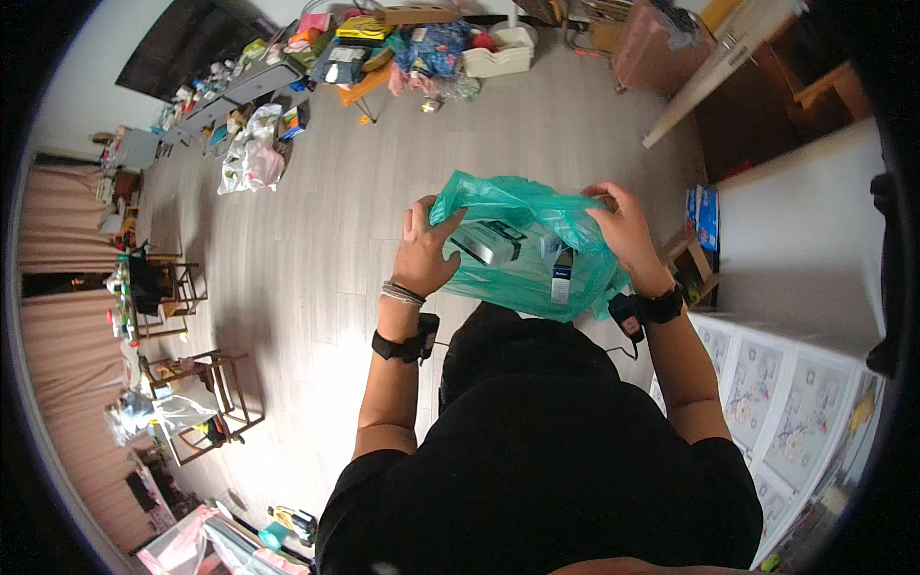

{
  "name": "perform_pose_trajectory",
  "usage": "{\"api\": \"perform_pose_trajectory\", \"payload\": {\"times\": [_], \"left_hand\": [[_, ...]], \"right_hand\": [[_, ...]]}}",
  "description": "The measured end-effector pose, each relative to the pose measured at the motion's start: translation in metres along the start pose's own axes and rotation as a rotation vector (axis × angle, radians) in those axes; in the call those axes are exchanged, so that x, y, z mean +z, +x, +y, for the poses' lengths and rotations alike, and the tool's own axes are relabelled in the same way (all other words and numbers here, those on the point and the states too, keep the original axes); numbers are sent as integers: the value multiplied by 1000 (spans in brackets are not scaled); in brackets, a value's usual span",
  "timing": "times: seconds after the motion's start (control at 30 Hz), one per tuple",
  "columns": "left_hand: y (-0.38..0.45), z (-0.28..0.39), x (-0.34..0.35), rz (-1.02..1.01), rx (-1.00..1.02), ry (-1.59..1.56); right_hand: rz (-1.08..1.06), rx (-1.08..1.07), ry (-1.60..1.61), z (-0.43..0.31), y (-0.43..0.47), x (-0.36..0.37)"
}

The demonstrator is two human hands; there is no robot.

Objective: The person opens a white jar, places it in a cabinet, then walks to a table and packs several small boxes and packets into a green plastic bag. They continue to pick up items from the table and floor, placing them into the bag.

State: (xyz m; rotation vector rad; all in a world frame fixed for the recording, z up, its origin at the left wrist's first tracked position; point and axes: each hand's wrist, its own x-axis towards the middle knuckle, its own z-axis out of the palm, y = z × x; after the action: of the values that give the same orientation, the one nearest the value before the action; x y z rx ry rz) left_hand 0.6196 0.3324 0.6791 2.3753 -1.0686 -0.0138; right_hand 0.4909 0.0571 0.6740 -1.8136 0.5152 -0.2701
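A green translucent plastic bag hangs open in front of me, its rim held between both hands. My left hand grips the rim on the left side, with the thumb apart from the fingers. On the right, my right hand pinches the rim with thumb and fingers. Inside the bag lie a white and silver box, tilted, and a narrow dark blue and white box that bears writing. Folds of the bag hide part of its contents.
White plastic bags lie on the wood-look floor ahead left. A white patterned drawer cabinet stands close on my right, near an open cardboard box. Wooden chairs are at left. Farther ahead are a white basin and a pink suitcase.
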Motion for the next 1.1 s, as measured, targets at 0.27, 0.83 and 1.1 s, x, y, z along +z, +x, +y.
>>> {"api": "perform_pose_trajectory", "payload": {"times": [0.27, 0.83, 1.1], "left_hand": [[-15, -160, -15, 153, -258, -68], [-46, -435, -65, 269, -941, -98], [31, -559, -108, 339, -1122, -118]], "right_hand": [[40, -313, -552, 3, 66, 105], [-279, 73, -44, -1, 332, 394], [-472, -61, -368, -75, 472, 539]]}}
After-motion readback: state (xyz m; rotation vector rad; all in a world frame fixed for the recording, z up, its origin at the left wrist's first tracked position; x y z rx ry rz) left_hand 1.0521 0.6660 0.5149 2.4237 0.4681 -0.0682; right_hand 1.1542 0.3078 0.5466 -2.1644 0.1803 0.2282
